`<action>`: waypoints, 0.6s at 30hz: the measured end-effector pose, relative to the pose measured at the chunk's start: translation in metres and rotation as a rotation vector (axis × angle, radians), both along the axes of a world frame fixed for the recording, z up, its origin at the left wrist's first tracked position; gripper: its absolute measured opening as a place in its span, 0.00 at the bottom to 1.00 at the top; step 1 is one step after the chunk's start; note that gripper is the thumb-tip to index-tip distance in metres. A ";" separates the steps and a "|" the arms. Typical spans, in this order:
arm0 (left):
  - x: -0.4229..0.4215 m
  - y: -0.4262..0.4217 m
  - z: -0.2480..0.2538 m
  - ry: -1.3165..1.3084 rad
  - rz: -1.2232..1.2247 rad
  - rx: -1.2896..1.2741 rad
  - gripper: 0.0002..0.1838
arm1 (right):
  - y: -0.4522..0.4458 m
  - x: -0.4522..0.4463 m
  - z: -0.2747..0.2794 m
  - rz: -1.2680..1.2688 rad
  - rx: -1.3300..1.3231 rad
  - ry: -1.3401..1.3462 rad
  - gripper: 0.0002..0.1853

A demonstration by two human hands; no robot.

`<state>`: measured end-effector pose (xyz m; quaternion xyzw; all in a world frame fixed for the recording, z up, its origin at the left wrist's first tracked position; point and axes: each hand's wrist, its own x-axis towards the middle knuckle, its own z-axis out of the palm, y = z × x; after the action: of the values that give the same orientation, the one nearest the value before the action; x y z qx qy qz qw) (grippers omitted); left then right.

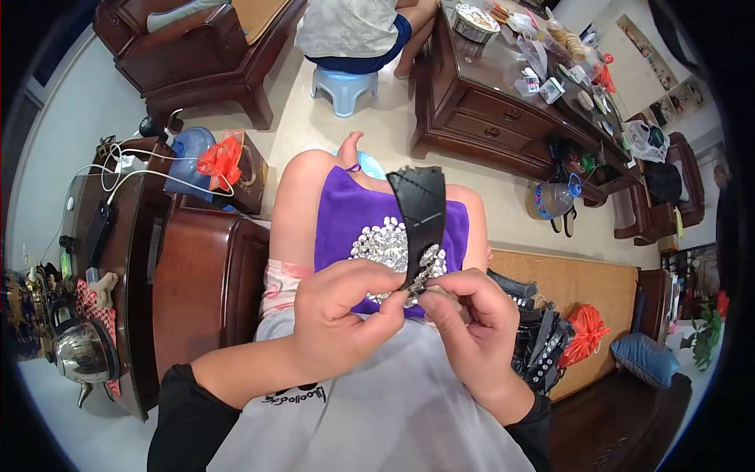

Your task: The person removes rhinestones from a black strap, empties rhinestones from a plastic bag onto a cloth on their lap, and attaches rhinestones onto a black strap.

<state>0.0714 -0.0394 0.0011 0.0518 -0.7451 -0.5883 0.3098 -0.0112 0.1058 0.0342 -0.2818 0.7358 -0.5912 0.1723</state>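
Note:
A black leather-like strap (423, 212) stands up in front of me, its wide end at the top and sparkling clear stones along its lower part. My left hand (346, 307) is closed, thumb and forefinger pinching the strap's lower end. Close beside it, my right hand (478, 326) is closed at the stone-set part; whether it also holds a loose stone is hidden by the fingers. Beneath the strap, a pile of clear rhinestones (379, 245) lies on a purple cloth (336, 211) spread over my lap.
Several black studded straps (543, 346) and a red plastic bag (583, 334) lie on the woven bench mat (605, 283) to my right. A kettle (81, 352) stands at left. Ahead, a person (354, 31) sits on a blue stool (344, 88) beside a cluttered wooden table (464, 79).

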 end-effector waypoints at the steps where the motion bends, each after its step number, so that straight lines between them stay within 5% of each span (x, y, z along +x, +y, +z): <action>1: 0.000 0.000 0.000 0.002 -0.004 0.003 0.10 | 0.000 0.000 0.000 -0.004 -0.002 -0.007 0.08; 18: 0.001 0.003 0.003 -0.144 -0.034 0.217 0.05 | -0.001 -0.006 -0.004 0.010 0.079 0.294 0.08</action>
<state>0.0723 -0.0365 0.0039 0.1147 -0.6982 -0.6654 0.2380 -0.0169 0.1044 0.0301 -0.3620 0.7744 -0.5132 0.0769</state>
